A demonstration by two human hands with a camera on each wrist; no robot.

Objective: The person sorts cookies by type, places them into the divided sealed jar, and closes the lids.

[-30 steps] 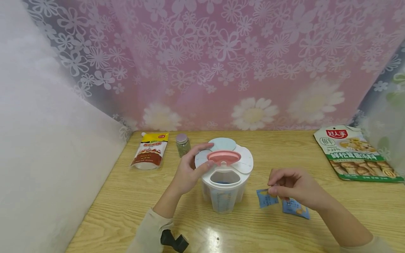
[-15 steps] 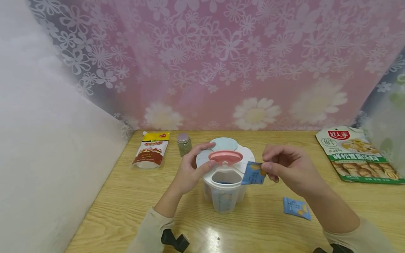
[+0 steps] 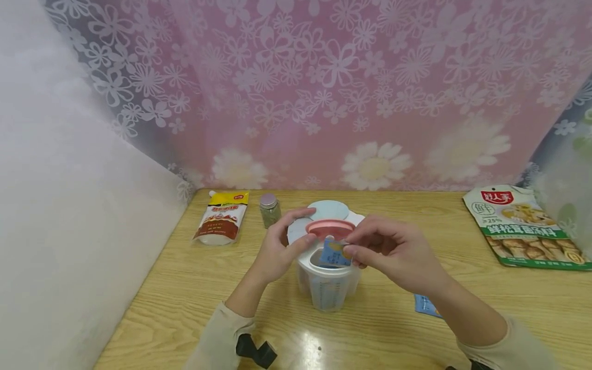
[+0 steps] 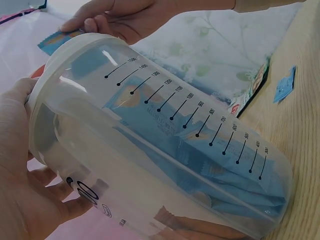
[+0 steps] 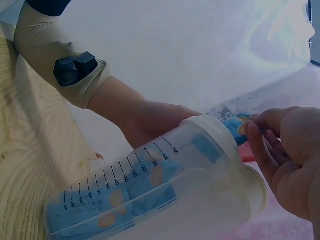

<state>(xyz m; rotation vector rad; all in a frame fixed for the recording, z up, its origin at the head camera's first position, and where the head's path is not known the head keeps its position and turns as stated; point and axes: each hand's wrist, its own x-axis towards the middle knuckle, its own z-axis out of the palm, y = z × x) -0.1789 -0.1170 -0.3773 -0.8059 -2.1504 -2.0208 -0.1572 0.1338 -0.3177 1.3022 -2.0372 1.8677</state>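
A clear plastic storage container (image 3: 329, 295) with measuring marks stands on the table under a white lid, whose pink flap (image 3: 332, 226) is raised over the front opening. My left hand (image 3: 273, 257) grips the lid's left side, thumb on top. Pinched between my right thumb and fingers (image 3: 398, 252) is a small blue snack packet (image 3: 333, 253), its lower end dipping into the opening. Several blue packets (image 4: 235, 175) show through the front compartment wall in the left wrist view, with brownish contents (image 4: 195, 227) in a neighbouring compartment. Another blue packet (image 3: 426, 306) lies on the table, partly behind my right forearm.
At the back left lie a yellow-topped spout pouch (image 3: 221, 218) and a small lidded jar (image 3: 270, 210) of greenish bits. A large green-and-white mushroom bag (image 3: 524, 226) lies at the right. A flowered curtain (image 3: 342, 103) borders the wooden table (image 3: 176, 303) behind.
My right hand has picked up a blue packet from the table and carried it up and left to the container's opening. My left hand has stayed on the lid.
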